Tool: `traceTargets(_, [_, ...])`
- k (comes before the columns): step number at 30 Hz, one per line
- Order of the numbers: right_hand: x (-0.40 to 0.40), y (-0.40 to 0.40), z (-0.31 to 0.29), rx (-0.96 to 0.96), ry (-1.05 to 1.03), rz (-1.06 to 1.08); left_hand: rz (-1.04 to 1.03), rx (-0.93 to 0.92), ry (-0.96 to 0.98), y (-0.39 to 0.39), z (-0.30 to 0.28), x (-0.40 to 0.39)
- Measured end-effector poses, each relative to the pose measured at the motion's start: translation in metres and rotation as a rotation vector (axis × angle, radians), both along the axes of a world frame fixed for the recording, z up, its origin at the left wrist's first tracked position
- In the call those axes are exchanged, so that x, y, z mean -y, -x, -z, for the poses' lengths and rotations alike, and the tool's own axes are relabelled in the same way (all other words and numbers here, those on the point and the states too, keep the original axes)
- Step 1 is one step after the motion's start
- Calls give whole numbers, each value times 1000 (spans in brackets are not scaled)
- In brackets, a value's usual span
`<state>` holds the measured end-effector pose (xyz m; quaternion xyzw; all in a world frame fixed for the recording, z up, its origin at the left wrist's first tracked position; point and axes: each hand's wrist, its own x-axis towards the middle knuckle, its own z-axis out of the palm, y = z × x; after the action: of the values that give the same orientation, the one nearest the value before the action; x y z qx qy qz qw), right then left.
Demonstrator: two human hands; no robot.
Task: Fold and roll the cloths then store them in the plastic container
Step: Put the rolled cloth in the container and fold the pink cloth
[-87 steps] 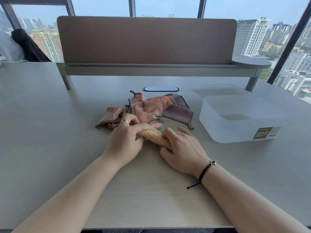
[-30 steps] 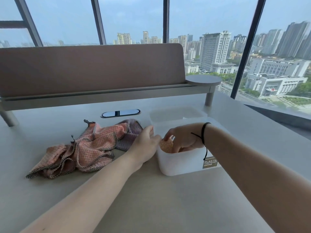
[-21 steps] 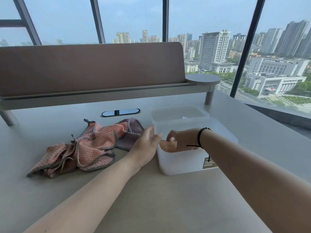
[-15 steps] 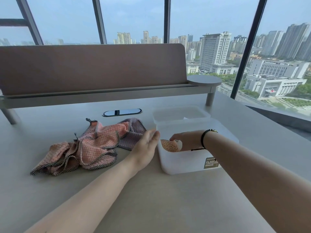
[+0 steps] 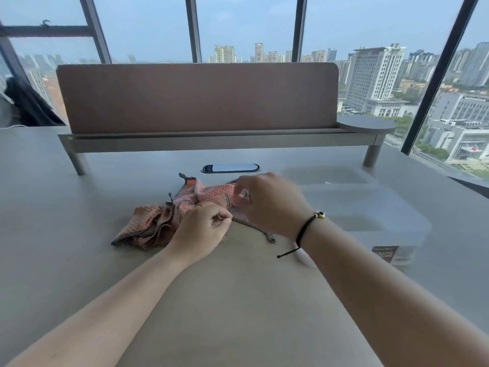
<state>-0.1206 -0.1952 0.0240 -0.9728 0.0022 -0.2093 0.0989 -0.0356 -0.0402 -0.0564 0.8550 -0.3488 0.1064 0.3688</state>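
1. On the grey table, a heap of pink cloths with dark stitched edging lies crumpled at centre, in front of the oval cable port.
2. Left hand: resting on the near right part of the heap, fingers curled, thumb and forefinger pinching a dark cloth edge.
3. Right hand: blurred, over the far right part of the heap, fingers bent onto the pink fabric. It appears to pinch the cloth; the blur prevents a firm reading of the grip.
4. A black cord bracelet sits on the right wrist.
5. Plastic container: translucent white, standing on the table just right of the hands, open at the top, a dark label on its near wall. Blur hides its contents.
6. Lid: translucent, lying flat directly behind the container.
7. Behind the heap, a brown desk divider stands on a grey shelf; beyond it, windows show city buildings.
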Motion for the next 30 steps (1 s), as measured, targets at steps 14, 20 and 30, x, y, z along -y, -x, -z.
traceTargets(14, [-48,-22,109,-139,-269,-71,50,78,-139,-27,29,-92])
traceTargets(20, [-50,-20,103,-75,-307,-66,21,156,-12,-23,27,-88])
traceTargets(30, [-58,-7,91,-37,-430,-172,101,226,108,-3,8,-92])
